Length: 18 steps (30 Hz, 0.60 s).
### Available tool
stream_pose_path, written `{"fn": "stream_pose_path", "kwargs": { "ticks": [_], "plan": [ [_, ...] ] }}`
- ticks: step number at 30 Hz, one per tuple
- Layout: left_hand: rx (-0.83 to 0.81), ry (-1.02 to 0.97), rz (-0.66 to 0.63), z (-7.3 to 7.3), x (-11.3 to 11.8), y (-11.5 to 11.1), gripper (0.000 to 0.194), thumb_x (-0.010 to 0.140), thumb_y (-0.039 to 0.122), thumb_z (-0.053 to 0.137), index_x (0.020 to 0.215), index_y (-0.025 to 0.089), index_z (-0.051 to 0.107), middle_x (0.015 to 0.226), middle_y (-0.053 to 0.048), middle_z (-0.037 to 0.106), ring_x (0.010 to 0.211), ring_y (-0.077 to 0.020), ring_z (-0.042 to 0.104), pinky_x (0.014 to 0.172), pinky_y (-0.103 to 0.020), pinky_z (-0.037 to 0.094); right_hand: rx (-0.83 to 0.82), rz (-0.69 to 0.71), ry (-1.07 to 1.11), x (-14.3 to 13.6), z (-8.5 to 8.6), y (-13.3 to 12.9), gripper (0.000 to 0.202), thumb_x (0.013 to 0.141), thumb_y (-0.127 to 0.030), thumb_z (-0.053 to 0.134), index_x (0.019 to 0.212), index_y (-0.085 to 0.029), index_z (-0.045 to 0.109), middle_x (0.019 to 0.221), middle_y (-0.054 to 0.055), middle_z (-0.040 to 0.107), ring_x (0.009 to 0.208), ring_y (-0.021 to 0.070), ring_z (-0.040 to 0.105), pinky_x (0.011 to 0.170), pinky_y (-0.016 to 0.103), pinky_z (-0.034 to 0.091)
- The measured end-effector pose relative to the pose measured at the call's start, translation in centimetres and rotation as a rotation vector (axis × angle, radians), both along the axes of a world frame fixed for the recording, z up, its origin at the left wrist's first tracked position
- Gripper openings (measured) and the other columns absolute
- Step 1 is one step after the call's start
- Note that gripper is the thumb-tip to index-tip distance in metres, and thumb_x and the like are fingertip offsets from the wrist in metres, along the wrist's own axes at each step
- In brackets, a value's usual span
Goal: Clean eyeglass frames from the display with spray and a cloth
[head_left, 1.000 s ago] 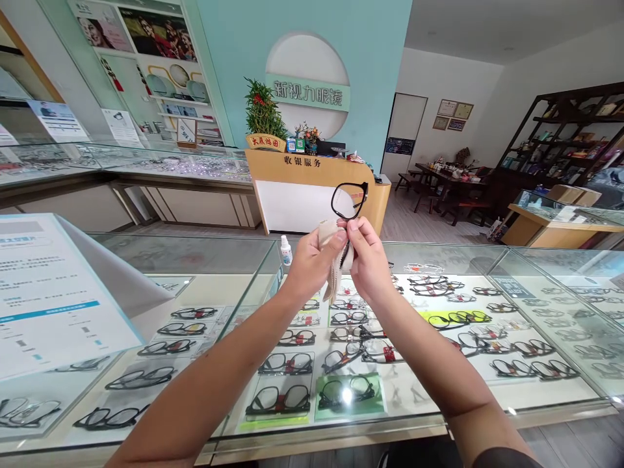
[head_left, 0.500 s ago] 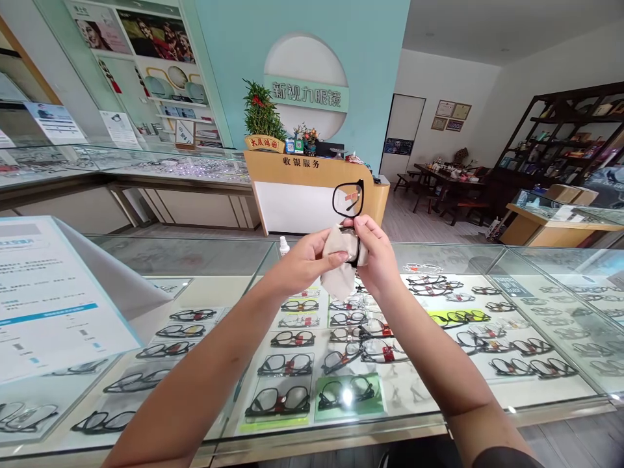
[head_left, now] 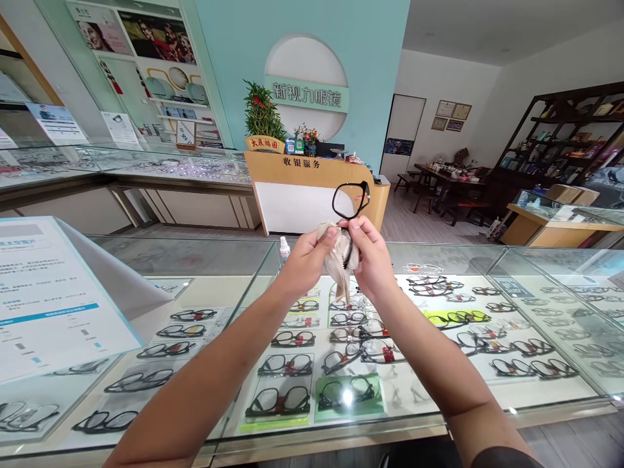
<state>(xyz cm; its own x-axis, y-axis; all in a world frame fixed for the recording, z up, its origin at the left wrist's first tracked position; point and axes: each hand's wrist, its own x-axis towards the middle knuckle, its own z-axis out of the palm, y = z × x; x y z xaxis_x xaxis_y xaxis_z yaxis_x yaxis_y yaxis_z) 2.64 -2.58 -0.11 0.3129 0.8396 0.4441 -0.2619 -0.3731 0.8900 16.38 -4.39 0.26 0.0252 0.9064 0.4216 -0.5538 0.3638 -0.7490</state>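
our right hand [head_left: 374, 257] pinches the black-framed glasses [head_left: 350, 201] mid-frame; our left hand [head_left: 308, 259] grips the pale cloth [head_left: 336, 265] around their lower part: we should rub lightly, frame steadied.

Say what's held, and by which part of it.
Right grip: black-framed glasses, held by the frame near its middle. Left grip: beige cloth, held near its top, bunched around the glasses' lower half; contact beneath is hidden.

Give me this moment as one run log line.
left hand: holding beige fabric cloth | right hand: holding black-framed clear-lens glasses | cloth: against glasses' lower part | small white bottle: beyond left hand
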Motion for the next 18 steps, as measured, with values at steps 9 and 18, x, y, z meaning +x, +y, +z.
{"fn": "stream_pose_path", "kwargs": {
  "ticks": [9,18],
  "plan": [
    [-0.003,0.125,-0.11,1.2,-0.1,-1.2,0.054,0.084,0.057,0.091,0.111,0.018,0.066,0.085,0.002,0.065,0.072,-0.0127,0.055,0.067,-0.025,0.046,-0.046,-0.015,0.07,0.0,0.5,-0.2,0.036,0.079,-0.051,0.094,0.083,-0.024,0.071,0.091,-0.002,0.072,0.075,0.0122,0.059,0.069,0.024,0.052],
    [-0.03,-0.021,0.157,-0.3,0.7,-0.2,0.06,0.09,0.078,0.074,0.079,0.019,0.065,0.066,0.002,0.058,0.062,-0.0132,0.052,0.058,-0.026,0.041,0.024,-0.043,-0.035,-1.0,-0.7,0.3,0.038,0.085,-0.059,0.087,0.085,-0.027,0.066,0.086,-0.003,0.07,0.074,0.0133,0.058,0.063,0.022,0.048]
  ]
}}
